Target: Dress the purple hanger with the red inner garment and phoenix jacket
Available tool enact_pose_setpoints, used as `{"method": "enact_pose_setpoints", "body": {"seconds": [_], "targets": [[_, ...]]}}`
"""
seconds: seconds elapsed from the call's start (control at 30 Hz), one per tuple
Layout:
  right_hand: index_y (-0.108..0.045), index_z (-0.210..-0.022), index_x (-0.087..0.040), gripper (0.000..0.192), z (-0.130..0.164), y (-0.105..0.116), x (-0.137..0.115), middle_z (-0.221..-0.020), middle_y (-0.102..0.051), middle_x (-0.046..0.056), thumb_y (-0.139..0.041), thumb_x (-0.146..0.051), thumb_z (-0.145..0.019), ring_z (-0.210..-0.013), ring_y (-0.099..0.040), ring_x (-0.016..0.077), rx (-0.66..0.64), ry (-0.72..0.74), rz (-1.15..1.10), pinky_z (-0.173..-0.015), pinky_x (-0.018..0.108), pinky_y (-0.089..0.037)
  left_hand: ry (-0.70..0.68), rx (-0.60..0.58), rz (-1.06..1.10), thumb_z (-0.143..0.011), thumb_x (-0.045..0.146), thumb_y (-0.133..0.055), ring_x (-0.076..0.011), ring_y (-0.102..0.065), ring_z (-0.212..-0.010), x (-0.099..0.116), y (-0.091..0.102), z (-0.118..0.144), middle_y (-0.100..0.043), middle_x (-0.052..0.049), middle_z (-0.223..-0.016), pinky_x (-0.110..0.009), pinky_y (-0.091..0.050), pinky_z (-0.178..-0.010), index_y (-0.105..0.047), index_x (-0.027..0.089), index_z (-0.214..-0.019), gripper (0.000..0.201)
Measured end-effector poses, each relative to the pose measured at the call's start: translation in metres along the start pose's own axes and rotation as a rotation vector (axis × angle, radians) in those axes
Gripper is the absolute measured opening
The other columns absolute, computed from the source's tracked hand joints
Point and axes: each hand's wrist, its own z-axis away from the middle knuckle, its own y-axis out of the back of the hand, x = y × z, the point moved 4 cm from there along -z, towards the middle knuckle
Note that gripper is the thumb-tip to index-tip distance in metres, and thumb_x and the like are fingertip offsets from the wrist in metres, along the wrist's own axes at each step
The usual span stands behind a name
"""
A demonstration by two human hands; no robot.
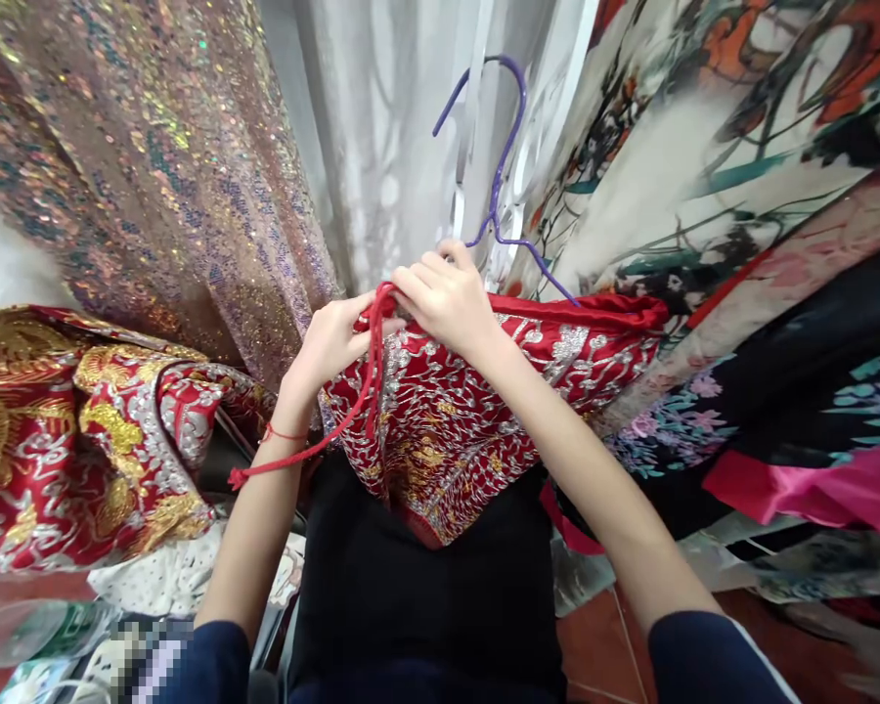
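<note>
One hand [331, 340], the left, grasps a red cord [375, 357]; the right hand [441, 299] clasps the top of a red garment [447, 430] above a black lap [429, 606], its long edge running sideways beneath a purple hanger [496, 186], tapered end pointing down.

Sequined pink-gold fabric [191, 176] is hanging in folds on the left, while sheer white drapery [388, 127] is filling the back and catching pale light. White cloth printed in black, orange and green [763, 147] is slanting along the right, and reddish-brown floor tiles with light seams [601, 645] are showing below.
</note>
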Motion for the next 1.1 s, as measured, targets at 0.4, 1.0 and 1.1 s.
{"method": "enact_pose_setpoints", "body": {"seconds": [0.4,1.0,1.1], "targets": [[-0.056,-0.100,-0.023,0.015,0.135,-0.071,-0.106,-0.092,-0.068,0.008,-0.044,-0.032,-0.098,-0.083,-0.067,0.0195,0.558,-0.964,-0.708,-0.078,0.037,-0.057,-0.052,0.069,-0.353,-0.085,0.026,-0.052,-0.0131,-0.036,-0.054,0.003,-0.011,0.019,-0.048,0.003,-0.058,-0.026,-0.026,-0.057,-0.055,0.022,-0.074,0.012],[-0.053,-0.087,-0.023,0.004,0.147,-0.111,-0.137,-0.070,-0.066,0.000,-0.051,-0.025,-0.084,-0.058,-0.061,0.0164,0.139,-1.228,-0.937,-0.062,0.029,-0.049,-0.058,0.097,-0.407,-0.088,0.021,-0.053,-0.0146,-0.053,-0.059,0.006,-0.019,0.030,-0.062,0.001,-0.066,-0.026,-0.027,-0.057,-0.061,0.023,-0.082,0.010],[-0.052,-0.092,-0.023,0.010,0.149,-0.109,-0.137,-0.075,-0.068,0.002,-0.053,-0.031,-0.086,-0.061,-0.063,0.0179,0.156,-1.274,-0.896,-0.062,0.030,-0.049,-0.052,0.097,-0.423,-0.089,0.022,-0.053,-0.0145,-0.053,-0.058,0.006,-0.019,0.031,-0.061,0.001,-0.065,-0.027,-0.026,-0.056,-0.059,0.022,-0.080,0.011]]}}
